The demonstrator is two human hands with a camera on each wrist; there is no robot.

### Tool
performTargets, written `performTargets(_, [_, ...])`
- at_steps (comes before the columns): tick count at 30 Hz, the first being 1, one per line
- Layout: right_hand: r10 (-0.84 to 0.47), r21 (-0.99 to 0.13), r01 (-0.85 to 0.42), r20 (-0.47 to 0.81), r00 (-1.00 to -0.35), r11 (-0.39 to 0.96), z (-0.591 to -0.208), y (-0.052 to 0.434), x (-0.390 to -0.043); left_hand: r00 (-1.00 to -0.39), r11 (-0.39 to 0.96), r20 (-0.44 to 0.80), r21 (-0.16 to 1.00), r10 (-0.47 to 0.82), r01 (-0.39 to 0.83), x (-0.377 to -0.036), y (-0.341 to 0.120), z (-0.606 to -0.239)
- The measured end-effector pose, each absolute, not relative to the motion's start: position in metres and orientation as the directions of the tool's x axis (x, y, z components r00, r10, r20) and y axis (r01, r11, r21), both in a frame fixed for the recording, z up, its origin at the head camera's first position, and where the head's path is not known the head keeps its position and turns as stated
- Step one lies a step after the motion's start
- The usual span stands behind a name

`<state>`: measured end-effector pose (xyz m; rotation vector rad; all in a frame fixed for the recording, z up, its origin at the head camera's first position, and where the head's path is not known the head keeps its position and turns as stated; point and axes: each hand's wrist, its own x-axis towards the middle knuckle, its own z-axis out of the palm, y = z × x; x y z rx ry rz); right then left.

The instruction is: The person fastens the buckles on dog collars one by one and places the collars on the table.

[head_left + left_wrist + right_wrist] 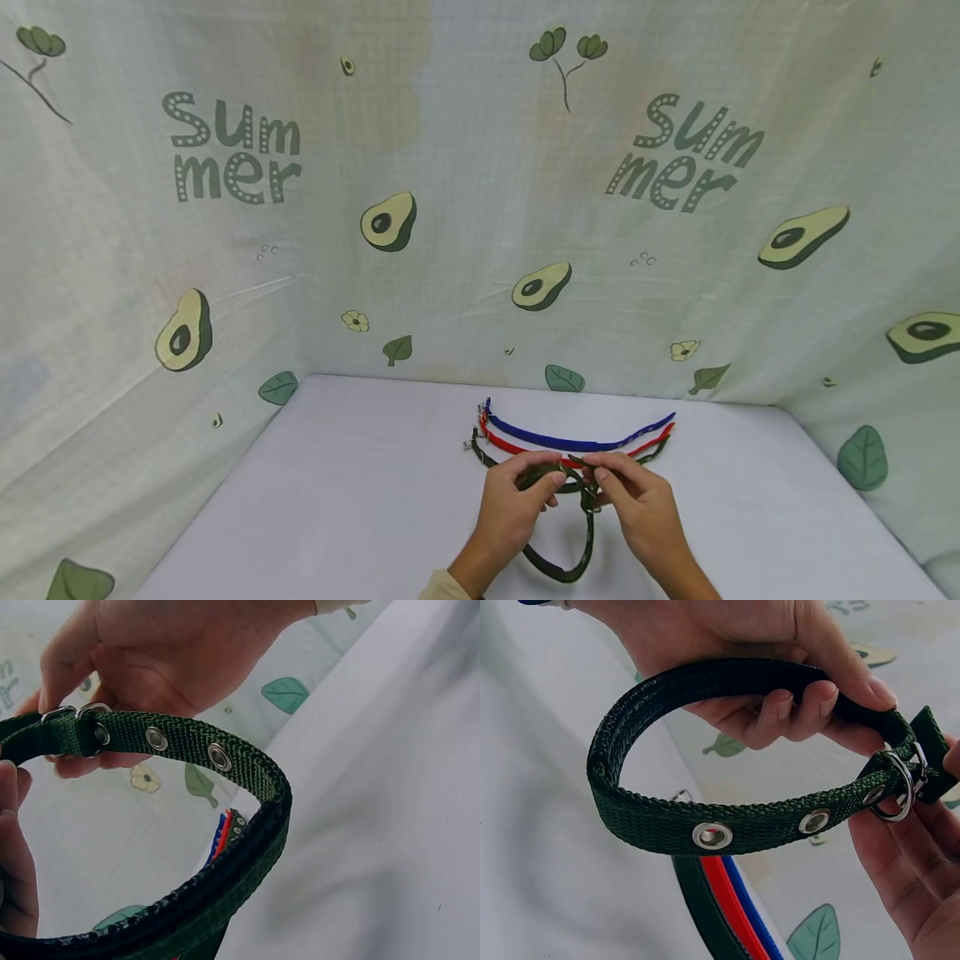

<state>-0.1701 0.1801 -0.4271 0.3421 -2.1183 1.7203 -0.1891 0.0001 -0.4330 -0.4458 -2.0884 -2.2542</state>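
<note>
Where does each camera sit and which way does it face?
Head: above, looking forward and down at both hands and the white table.
Left wrist: beside the left hand, facing the dark green eyelet webbing collar.
Right wrist: beside the right hand, facing the collar's buckle.
All share the collar; the wrist views both show both hands.

A small booth draped in avocado-print cloth, around a pale table.

A white tabletop point(360, 500) fills the lower middle of the frame. Pale green fabric walls point(465, 275) rise behind and at both sides, printed with halved avocados point(388, 222), leaves and small flowers; "Summer" lettering point(232, 148) sits upper left and again upper right. The light is soft and even.
</note>
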Motion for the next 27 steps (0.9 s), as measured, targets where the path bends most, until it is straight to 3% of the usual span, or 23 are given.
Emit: performTargets(27, [0.016,-0.796,-0.54,0.565,-0.825,0.274,-0.4287,0.1794,-0.1702,-0.95,-0.088,0.249,0.968,0.186,0.237,-0.1875,0.0007,-0.4318])
